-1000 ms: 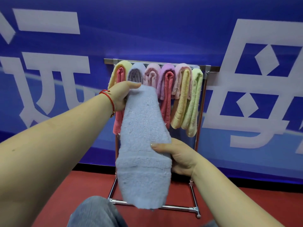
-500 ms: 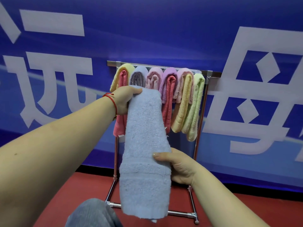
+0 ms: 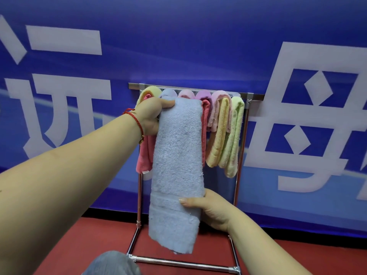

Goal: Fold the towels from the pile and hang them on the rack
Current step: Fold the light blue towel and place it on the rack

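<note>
Head view: one blue towel [image 3: 176,165] is pinched by both hands, left hand [image 3: 150,116] above, right hand [image 3: 213,209] below; behind it, the rack [image 3: 256,96] is partly hidden.

The left hand [image 3: 150,118] was raised at arm's length, thumb pinched over the top of the blue towel [image 3: 176,173]; lower down, its edge was gripped by the right hand [image 3: 212,210].

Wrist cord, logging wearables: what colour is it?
Red, on the left wrist; head view, the only one.
</note>
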`<state>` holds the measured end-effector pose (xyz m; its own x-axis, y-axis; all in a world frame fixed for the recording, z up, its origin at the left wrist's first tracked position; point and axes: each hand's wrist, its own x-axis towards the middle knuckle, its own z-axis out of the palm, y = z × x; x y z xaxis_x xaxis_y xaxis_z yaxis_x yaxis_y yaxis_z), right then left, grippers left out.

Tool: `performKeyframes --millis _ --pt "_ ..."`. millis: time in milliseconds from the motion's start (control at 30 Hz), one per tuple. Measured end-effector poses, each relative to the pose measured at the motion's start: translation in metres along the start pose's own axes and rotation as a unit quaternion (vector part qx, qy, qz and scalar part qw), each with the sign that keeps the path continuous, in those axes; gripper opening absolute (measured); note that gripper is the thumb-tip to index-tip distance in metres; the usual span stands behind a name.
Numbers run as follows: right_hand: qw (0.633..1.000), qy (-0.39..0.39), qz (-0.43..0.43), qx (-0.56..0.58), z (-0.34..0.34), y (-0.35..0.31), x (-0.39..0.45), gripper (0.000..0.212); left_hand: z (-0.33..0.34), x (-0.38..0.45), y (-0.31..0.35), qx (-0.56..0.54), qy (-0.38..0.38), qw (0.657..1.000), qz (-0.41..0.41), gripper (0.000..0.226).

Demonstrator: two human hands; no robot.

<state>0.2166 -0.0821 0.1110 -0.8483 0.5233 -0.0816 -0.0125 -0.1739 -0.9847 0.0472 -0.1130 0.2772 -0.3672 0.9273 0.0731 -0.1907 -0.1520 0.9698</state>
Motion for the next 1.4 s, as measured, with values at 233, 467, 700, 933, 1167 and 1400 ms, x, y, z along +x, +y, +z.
performKeyframes --millis 233,467,700,933,1167,1400 --pt "1.0 0.016 -0.015 0.007 0.001 -0.004 -0.001 0.036 0.005 0.001 0.009 -0.016 -0.022 0.999 0.036 0.02" --pt "0.998 -0.047 -0.026 -0.018 0.004 -0.02 -0.013 0.042 -0.006 0.005 0.012 0.004 0.003 0.999 0.045 0.016" --pt "0.995 -0.07 -0.059 0.03 0.003 -0.048 -0.028 0.041 -0.037 0.004 -0.025 0.026 0.062 0.996 -0.061 0.03" --pt "0.99 -0.01 -0.098 0.099 0.004 -0.06 -0.018 0.033 -0.024 -0.014 -0.093 0.037 -0.039 0.994 -0.1 0.036" --pt "0.971 0.131 -0.174 0.097 -0.015 -0.067 -0.007 0.049 0.011 -0.036 -0.116 -0.101 -0.165 0.96 -0.203 0.02" --pt "0.908 0.319 -0.272 0.013 -0.027 -0.057 0.006 0.061 0.034 -0.033 -0.144 -0.34 -0.116 0.925 -0.126 0.084"
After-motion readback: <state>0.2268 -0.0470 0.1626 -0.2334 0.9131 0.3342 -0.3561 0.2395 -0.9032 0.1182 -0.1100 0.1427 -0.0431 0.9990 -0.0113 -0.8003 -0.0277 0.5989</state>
